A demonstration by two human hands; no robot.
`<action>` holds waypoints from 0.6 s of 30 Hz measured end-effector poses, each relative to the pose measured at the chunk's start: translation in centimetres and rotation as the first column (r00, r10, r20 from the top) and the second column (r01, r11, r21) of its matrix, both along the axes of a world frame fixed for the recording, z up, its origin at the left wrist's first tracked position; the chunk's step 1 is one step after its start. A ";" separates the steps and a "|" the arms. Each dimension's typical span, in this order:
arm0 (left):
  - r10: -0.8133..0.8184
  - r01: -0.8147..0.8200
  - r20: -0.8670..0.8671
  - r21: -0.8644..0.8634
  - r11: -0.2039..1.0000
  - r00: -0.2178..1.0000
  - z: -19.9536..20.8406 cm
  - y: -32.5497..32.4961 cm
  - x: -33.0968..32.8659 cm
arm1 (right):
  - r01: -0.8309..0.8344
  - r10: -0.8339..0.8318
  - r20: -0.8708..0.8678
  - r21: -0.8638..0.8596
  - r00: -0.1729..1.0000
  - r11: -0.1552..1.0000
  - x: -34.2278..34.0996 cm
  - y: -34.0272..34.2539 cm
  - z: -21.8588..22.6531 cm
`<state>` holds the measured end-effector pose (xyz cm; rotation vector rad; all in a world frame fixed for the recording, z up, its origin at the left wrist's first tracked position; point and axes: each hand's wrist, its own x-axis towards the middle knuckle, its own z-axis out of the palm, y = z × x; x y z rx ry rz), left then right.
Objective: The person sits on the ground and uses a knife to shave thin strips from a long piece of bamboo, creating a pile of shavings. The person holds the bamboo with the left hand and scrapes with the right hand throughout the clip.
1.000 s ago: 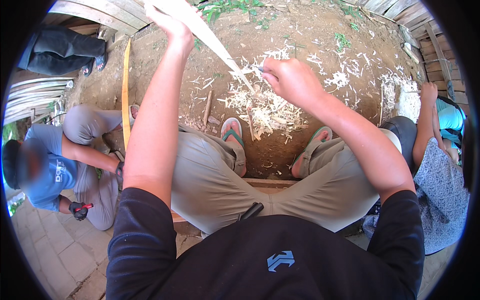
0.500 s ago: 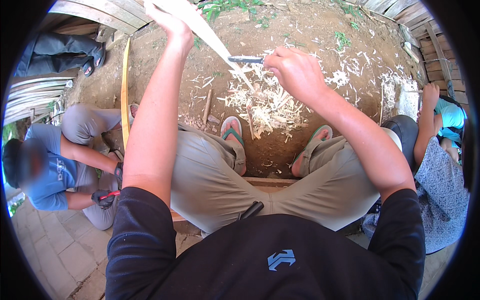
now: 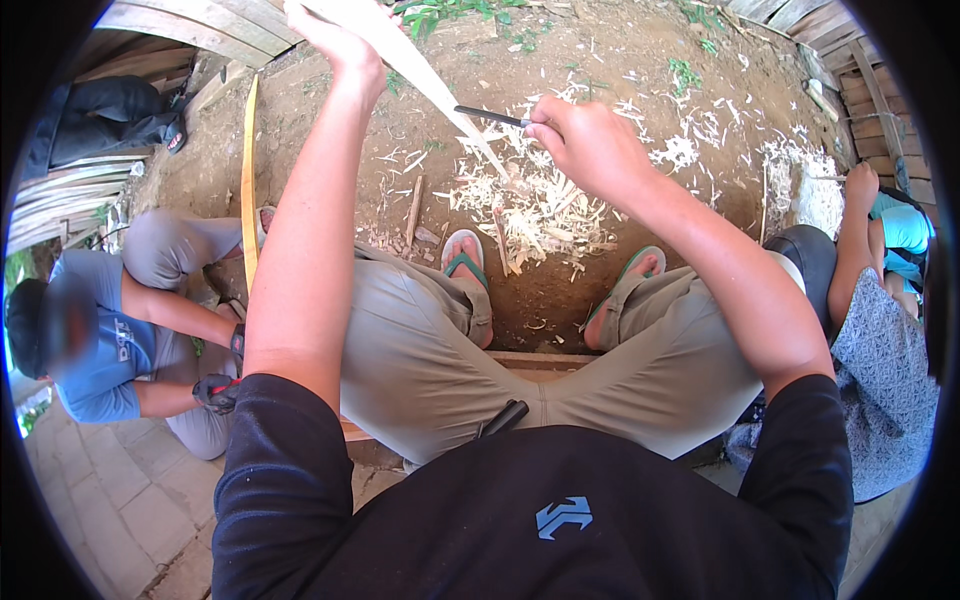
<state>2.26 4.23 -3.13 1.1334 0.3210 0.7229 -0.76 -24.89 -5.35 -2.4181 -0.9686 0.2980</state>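
A long pale wooden strip [image 3: 420, 75] slants down from the upper left, its tapering lower end over the shavings. My left hand [image 3: 337, 38] holds it near the top edge of the view, where bright light washes out the fingers. My right hand [image 3: 588, 143] is closed around the handle of a knife [image 3: 490, 115]. The dark blade points left, and its tip meets the strip near the narrow end. Below lies a heap of curled wood shavings [image 3: 555, 215] on the bare earth.
My sandalled feet [image 3: 465, 260] stand beside the shavings. At left, a person in a blue shirt [image 3: 130, 345] sits near an upright yellowish strip [image 3: 249, 180]. Another person's arm [image 3: 855, 230] is at right. Wooden planks [image 3: 205, 25] edge the ground.
The knife has tilted, its tip rising a little along the strip. My right hand has shifted slightly. The dark-trousered legs at upper left have moved, and the left person's gloved hand has shifted.
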 end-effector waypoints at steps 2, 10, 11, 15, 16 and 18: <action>0.001 -0.001 0.002 0.001 1.000 1.000 -0.1 0.0 0.0 | 0.011 -0.012 -0.049 -0.023 0.999 1.000 -0.2 0.1 0.3; -0.003 0.003 0.006 0.000 1.000 1.000 0.1 0.0 0.0 | 0.032 -0.006 -0.212 0.118 0.977 0.993 -0.2 0.2 -0.7; -0.005 0.005 0.006 0.001 1.000 1.000 0.1 0.0 0.0 | 0.084 -0.038 -0.343 0.119 0.939 0.989 -0.1 0.3 -0.7; -0.008 0.008 0.008 0.001 1.000 1.000 0.1 0.0 0.0 | 0.231 -0.094 -0.724 0.091 0.683 0.969 0.4 0.5 -0.7; -0.005 0.005 0.008 0.002 1.000 1.000 0.0 0.0 0.0 | 0.253 -0.093 -0.785 0.084 0.612 0.964 0.5 0.5 -0.9; -0.008 0.008 0.010 -0.001 1.000 1.000 0.0 -0.1 0.1 | 0.334 -0.112 -0.872 0.062 0.477 0.940 0.4 0.7 -1.2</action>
